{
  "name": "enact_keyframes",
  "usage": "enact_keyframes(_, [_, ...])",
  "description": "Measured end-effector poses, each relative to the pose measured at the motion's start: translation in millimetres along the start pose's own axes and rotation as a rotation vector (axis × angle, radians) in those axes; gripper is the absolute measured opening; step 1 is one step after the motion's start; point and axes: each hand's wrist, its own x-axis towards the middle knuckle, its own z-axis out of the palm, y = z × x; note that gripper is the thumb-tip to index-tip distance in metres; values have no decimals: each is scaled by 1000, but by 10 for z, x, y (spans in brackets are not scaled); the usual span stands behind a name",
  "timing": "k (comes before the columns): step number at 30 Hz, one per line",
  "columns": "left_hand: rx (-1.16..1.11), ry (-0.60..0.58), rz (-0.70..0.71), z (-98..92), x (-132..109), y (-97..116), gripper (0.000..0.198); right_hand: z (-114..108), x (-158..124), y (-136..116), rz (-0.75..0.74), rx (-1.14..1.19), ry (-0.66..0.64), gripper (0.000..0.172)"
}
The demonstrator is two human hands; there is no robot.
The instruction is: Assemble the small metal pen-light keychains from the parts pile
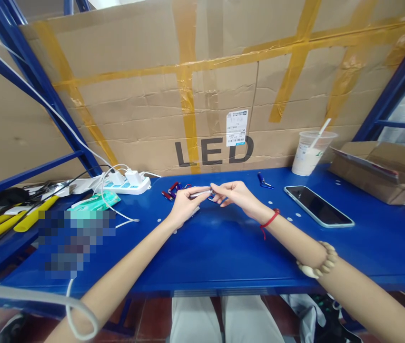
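Note:
Above the blue table, my left hand (183,206) grips a slim silver pen-like piece (201,194) between thumb and fingers. The thumb and forefinger of my right hand (237,196) pinch its right end; a small dark part shows there, too small to name. The piece lies roughly level between the two hands. Just behind my left hand lie several small red and blue tube-shaped pieces (170,192), partly hidden by the fingers. Farther right on the table is one more small blue tube-shaped piece (261,179) with a thin blue part sticking out.
A phone (319,206) and a plastic cup with a straw (305,159) are at right, beside an open cardboard box (366,174). At left are a power strip (131,186), a green packet (97,202) and yellow-handled tools (36,214). A white cable (77,305) hangs front left.

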Motion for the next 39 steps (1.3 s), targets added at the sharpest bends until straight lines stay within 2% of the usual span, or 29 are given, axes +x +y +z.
enact_keyframes(5, [-18,-18,-66,1,11,-11,32,-96,29,-14,-18,-41,-80,39])
enact_keyframes(7, [-20,-53,-83,-2,12,-14,30,-127,46,10,-33,-66,-118,36])
enact_keyframes(10, [25,-124,-94,-11,11,-10,27,-153,69,47,-38,-117,-106,36])
enact_keyframes(14, [127,-128,-39,-31,12,-36,26,-156,78,80,-50,-189,-108,34])
enact_keyframes(18, [234,-136,95,-47,-5,-68,22,-136,64,111,-51,-215,-121,31])
enact_keyframes(23, [312,-146,233,-56,-20,-49,14,-108,47,136,62,-140,-152,33])
enact_keyframes(26, [258,-151,226,-56,-8,-35,13,-105,50,118,121,-99,-174,33])
enact_keyframes(29, [184,-153,144,-30,-5,-23,18,-106,43,72,121,-110,-167,34])
enact_keyframes(34, [147,-101,35,25,-8,-39,26,-116,32,12,-5,-235,-73,37])
enact_keyframes(37, [194,-105,28,16,12,-80,29,-141,53,15,-155,-259,18,39])
enact_keyframes(39, [215,-105,31,0,28,-106,31,-160,69,23,-276,-303,20,39])
